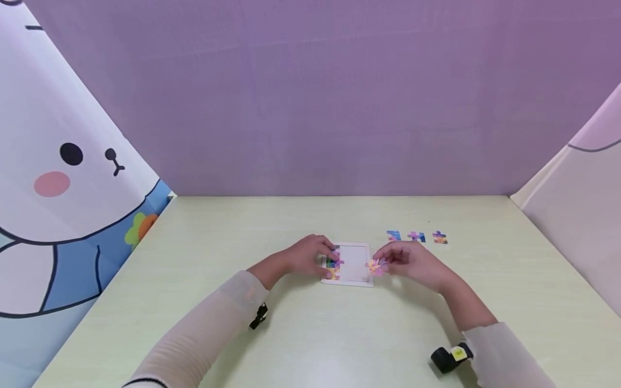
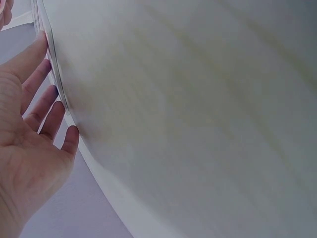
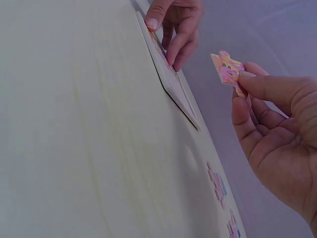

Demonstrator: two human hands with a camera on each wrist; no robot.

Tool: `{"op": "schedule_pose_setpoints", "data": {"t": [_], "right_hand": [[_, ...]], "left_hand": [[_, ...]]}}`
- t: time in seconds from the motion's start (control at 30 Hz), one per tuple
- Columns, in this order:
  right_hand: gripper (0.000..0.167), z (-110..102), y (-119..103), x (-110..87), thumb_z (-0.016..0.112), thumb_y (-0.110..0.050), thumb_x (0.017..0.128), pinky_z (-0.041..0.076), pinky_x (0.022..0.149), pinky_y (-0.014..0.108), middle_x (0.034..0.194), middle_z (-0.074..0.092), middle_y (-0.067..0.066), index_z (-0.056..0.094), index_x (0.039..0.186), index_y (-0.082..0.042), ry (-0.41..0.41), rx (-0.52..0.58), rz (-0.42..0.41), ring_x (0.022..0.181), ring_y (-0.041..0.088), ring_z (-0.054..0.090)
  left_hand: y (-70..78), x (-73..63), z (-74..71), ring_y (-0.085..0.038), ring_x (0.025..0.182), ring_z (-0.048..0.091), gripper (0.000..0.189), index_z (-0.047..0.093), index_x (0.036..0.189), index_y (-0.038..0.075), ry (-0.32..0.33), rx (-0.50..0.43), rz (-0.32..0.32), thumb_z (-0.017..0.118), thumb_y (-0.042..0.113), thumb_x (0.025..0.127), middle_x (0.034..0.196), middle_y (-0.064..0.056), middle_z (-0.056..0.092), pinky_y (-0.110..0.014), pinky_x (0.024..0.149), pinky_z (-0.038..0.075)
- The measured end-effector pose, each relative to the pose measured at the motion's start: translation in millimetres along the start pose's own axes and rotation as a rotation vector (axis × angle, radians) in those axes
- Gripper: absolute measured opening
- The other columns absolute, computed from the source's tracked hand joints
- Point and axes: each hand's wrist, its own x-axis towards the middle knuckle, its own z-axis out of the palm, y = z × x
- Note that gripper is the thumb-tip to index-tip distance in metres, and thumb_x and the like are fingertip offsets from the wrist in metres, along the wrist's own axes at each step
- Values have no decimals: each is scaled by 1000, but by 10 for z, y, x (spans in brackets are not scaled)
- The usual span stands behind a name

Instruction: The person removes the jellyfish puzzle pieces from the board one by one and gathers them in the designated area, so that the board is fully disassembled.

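A white puzzle tray (image 1: 356, 283) lies on the table, its left side filled with colourful jigsaw pieces (image 1: 333, 267). My left hand (image 1: 310, 256) rests at the tray's left side, its thumb and fingers spread over the rim and the fitted pieces. In the left wrist view, the fingers (image 2: 42, 111) are fairly straight along the tray's edge. Above the right rim, my right hand (image 1: 409, 262) pinches a yellow and pink jigsaw piece (image 3: 228, 68) between thumb and fingers. That piece is held tilted and apart from the tray in the right wrist view.
Behind the right hand, three loose jigsaw pieces lie in a row: a left one (image 1: 393, 235), a middle one (image 1: 416, 236) and a right one (image 1: 440, 237). A purple panel (image 1: 339, 108) stands along the table's (image 1: 233, 226) back edge, with printed panels at both sides.
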Motion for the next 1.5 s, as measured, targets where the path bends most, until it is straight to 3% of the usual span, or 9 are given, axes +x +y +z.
{"op": "schedule_pose_setpoints", "data": {"t": [0.47,1.5], "right_hand": [[23,-147,12,-156,65,3,90,55,79,31,106,64,18,65,113,3,4,86,-30,94,18,62],[24,-536,155,-532,65,3,90,55,76,27,107,67,7,65,114,5,104,61,-80,93,11,64]], "left_hand": [[9,-25,2,-28,126,46,40,71,120,11,0,-36,-30,81,19,82,132,-7,56,-42,108,33],[0,-32,14,-28,126,46,38,72,118,11,10,-43,-21,81,19,81,131,-6,57,-42,108,32]]}}
